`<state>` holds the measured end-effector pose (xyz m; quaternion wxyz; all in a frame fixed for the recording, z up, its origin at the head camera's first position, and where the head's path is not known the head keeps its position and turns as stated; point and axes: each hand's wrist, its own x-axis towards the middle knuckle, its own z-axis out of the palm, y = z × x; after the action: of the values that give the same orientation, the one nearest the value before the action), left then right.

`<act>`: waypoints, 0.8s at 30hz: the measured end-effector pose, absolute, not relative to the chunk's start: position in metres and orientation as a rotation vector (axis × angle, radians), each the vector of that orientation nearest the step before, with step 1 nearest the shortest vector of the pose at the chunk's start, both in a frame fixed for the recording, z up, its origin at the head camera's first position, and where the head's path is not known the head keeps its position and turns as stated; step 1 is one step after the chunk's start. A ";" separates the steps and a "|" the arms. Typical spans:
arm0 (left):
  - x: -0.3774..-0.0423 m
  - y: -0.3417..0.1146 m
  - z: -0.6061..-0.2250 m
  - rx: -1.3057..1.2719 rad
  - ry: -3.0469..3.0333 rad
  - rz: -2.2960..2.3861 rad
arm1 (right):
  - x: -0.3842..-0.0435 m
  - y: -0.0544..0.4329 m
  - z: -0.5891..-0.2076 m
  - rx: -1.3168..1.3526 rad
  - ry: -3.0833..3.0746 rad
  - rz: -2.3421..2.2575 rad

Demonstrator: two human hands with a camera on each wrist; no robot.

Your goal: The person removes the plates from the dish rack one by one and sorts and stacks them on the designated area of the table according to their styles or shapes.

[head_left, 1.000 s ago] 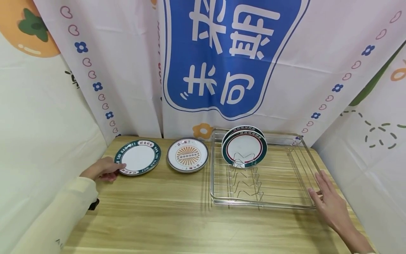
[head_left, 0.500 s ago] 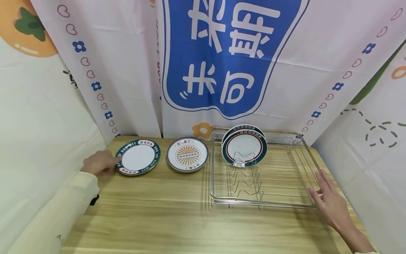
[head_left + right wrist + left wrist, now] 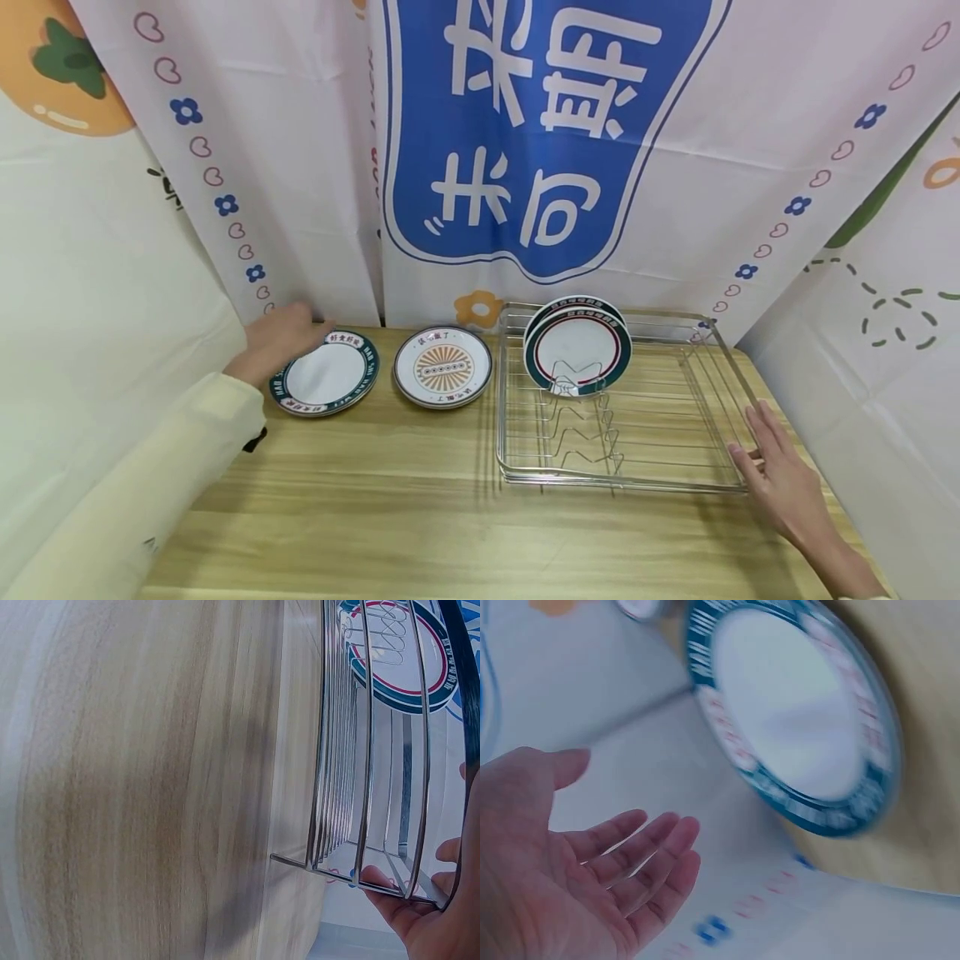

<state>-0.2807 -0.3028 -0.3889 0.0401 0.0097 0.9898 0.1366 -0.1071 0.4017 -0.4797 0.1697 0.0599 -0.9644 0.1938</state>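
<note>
My left hand, blurred in the head view, is over the far left rim of a green-rimmed white plate. In the left wrist view its fingers are loosely bent with nothing between them, apart from the plate. My right hand holds the right side of a wire dish rack, with thumb and fingers about its rim in the right wrist view. Two plates stand upright in the rack, the front one largely covering the one behind.
Between the green-rimmed plate and the rack lies a white plate with an orange sunburst. A wooden table carries everything. Printed cloth hangs close behind and at both sides.
My left hand has left the plate's near left edge and moved away from me and to the right, over its far rim. The right hand and rack stay put.
</note>
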 end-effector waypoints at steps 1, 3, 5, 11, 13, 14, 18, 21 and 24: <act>-0.282 -0.292 -0.384 0.061 3.045 0.425 | -0.107 0.402 -0.480 0.171 -2.742 0.551; -0.284 -0.270 -0.374 0.115 3.065 0.434 | -0.107 0.402 -0.480 0.172 -2.744 0.551; -0.285 -0.246 -0.364 0.165 3.080 0.432 | -0.107 0.402 -0.480 0.175 -2.744 0.550; -0.286 -0.185 -0.344 0.427 3.065 0.482 | -0.108 0.401 -0.480 0.182 -2.744 0.554; -0.287 -0.166 -0.340 0.527 3.054 0.499 | -0.108 0.400 -0.480 0.182 -2.744 0.555; -0.288 -0.155 -0.339 0.565 3.050 0.512 | -0.108 0.400 -0.480 0.180 -2.744 0.555; -0.290 -0.117 -0.333 0.696 3.013 0.585 | -0.107 0.400 -0.481 0.179 -2.742 0.548; -0.293 -0.091 -0.331 0.783 2.972 0.621 | -0.107 0.400 -0.480 0.177 -2.739 0.541; -0.296 -0.070 -0.334 0.861 2.930 0.630 | -0.106 0.399 -0.481 0.178 -2.742 0.555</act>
<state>-0.2959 -0.0699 -0.3343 0.0118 0.2760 0.9396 0.2019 -0.1060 0.3992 -0.4809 0.1683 0.0626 -0.9642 0.1951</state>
